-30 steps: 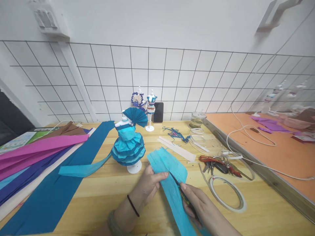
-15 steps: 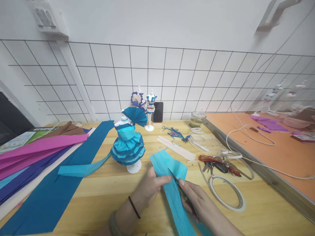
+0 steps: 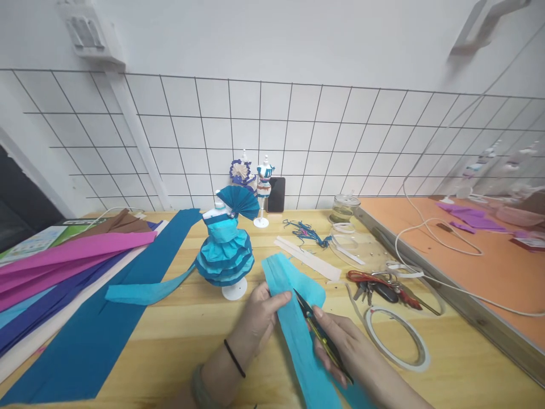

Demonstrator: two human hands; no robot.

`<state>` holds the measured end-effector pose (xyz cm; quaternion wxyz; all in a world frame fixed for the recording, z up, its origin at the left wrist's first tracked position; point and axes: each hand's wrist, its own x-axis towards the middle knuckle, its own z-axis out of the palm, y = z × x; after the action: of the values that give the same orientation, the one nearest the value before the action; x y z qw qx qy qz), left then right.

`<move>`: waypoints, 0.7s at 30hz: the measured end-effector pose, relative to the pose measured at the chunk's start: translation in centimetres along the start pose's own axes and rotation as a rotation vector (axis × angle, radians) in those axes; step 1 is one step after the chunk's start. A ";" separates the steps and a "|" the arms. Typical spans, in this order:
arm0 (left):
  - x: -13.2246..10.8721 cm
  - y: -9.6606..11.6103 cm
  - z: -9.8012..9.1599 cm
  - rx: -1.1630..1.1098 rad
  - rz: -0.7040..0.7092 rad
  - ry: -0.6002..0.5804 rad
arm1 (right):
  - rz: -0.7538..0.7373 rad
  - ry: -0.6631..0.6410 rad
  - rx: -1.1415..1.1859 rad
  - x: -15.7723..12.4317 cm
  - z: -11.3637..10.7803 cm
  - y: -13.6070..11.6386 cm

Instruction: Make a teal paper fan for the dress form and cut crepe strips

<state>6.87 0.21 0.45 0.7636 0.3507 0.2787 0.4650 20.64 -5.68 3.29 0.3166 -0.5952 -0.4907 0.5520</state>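
Long light-blue crepe paper [image 3: 293, 335] hangs toward the table's front edge, its upper end spread out. My left hand [image 3: 260, 312] pinches it at its left edge, thumb on top. In my right hand [image 3: 336, 341] are dark scissors [image 3: 326, 341] with yellow on the handles, their blades at the paper beside my left thumb. Left of the hands stands a small mannequin [image 3: 223, 244] in a ruffled blue paper dress with a dark-blue fan at its shoulder; a light-blue strip trails from it to the left.
Coloured paper sheets [image 3: 76, 255] and a wide dark-blue strip [image 3: 85, 341] cover the left side. At right lie a tape roll [image 3: 419, 341], keys [image 3: 383, 291] and a glass jar [image 3: 344, 209]. Small mannequins and a phone [image 3: 276, 195] stand behind.
The scissors have turned so more of their yellow handles shows, and the paper's upper end has shifted slightly. The whole view has moved a little, with the table things sliding right.
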 end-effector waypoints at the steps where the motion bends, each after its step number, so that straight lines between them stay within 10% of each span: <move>1: 0.1 0.0 -0.1 0.006 0.016 0.017 | 0.010 -0.012 -0.003 -0.2 0.0 0.1; 12: 0.3 0.3 -0.2 -0.122 0.113 0.078 | 0.150 -0.094 -0.159 -3.2 -2.2 -0.8; 21: 0.1 0.4 0.0 -0.202 0.098 0.028 | -0.179 0.150 0.053 0.5 -5.0 -2.3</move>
<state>6.75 0.44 0.75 0.7674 0.2787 0.2234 0.5324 24.92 -3.64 6.16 0.4161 -0.5799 -0.5021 0.4883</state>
